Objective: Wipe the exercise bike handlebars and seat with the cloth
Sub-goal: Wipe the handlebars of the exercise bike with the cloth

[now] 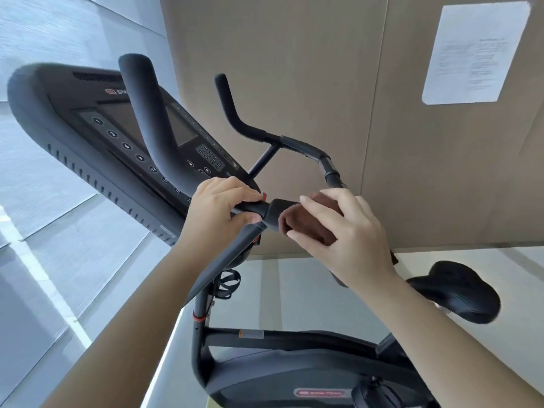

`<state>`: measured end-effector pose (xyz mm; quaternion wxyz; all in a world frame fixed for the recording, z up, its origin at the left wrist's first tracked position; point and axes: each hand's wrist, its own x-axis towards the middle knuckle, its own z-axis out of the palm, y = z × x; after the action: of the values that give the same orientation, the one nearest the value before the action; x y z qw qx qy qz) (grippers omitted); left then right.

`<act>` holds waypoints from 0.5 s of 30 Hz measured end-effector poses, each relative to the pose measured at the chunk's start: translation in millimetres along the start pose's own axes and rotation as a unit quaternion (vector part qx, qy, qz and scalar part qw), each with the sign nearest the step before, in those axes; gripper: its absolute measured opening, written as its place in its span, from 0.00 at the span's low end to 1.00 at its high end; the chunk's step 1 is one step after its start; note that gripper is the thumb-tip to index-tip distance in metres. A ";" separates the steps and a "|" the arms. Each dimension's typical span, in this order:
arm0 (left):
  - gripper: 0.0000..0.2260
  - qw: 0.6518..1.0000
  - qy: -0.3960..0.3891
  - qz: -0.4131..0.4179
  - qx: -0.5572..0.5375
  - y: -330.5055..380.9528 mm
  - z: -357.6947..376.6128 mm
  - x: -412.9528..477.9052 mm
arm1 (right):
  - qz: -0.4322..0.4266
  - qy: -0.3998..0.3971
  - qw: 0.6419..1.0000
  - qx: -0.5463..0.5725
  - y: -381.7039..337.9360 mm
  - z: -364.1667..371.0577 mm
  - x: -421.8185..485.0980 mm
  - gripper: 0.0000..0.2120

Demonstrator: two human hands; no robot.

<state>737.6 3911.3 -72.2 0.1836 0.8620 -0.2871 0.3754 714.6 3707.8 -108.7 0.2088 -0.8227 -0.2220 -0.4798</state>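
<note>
Left hand (pixel 220 207) grips the tubular black handlebar (pixel 272 213); right hand (pixel 347 234) clasps fuzzy brown cloth (pixel 306 228) round it.

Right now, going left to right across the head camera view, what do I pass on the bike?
The console → left hand gripping the handlebar → cloth wrapped round the bar under the right hand → seat.
</note>
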 end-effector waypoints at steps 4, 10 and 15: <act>0.12 0.999 0.020 0.028 -0.001 -4.7 0.0 -1.9 | 0.082 0.069 0.991 -0.079 -20.4 10.8 -6.0 0.20; 0.09 0.997 0.024 0.071 -0.017 -17.2 0.0 0.3 | 0.216 0.155 0.953 -0.145 -74.9 51.5 16.3 0.15; 0.09 0.995 0.022 0.083 -0.043 -23.0 -1.0 -1.6 | 0.199 0.162 0.958 -0.130 -52.0 37.2 8.2 0.12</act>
<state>750.7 3930.0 -75.0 0.1948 0.8184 -0.3690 0.3952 714.7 3772.2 -111.5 0.2242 -0.7813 0.0476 -0.5805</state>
